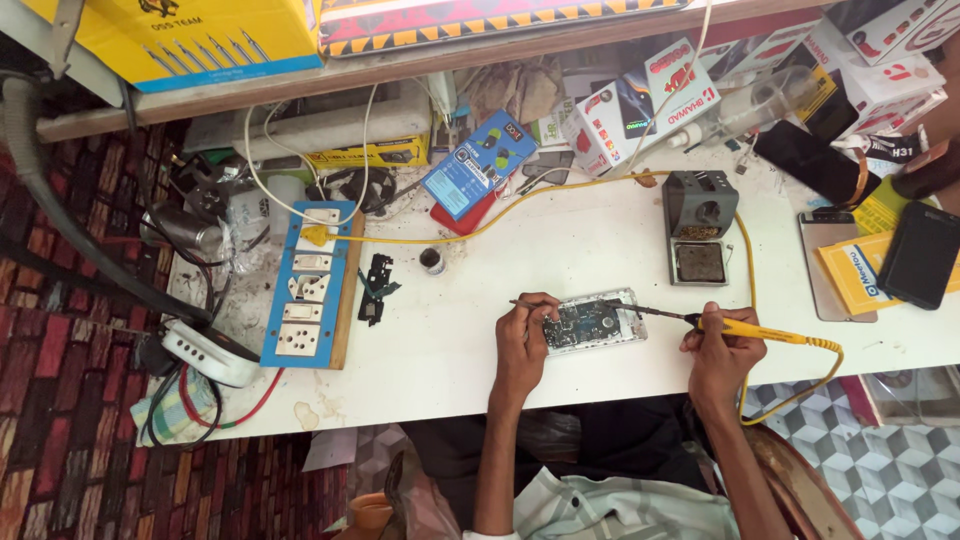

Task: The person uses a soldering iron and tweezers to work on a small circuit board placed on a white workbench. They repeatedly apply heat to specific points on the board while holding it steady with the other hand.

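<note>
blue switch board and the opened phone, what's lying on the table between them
In the head view, a small black phone part lies on the white table between the blue switch board and the opened phone.

At the bottom of the frame, the person is wearing a pale striped shirt (610, 510) with rolled sleeves, forearms showing bare.

Left hand (524, 335) covers the near left corner of the opened phone (595, 323); what its fingers pinch is too thin to identify. Circuit parts on the phone too small to tell apart. Soldering iron (735, 327) grip hidden inside the right hand (722, 348). Yellow box (190, 35) cut by the top edge, black phone (921, 255) and yellow packet (860, 272) cut by the right edge. Both forearms run off the bottom edge.
</note>
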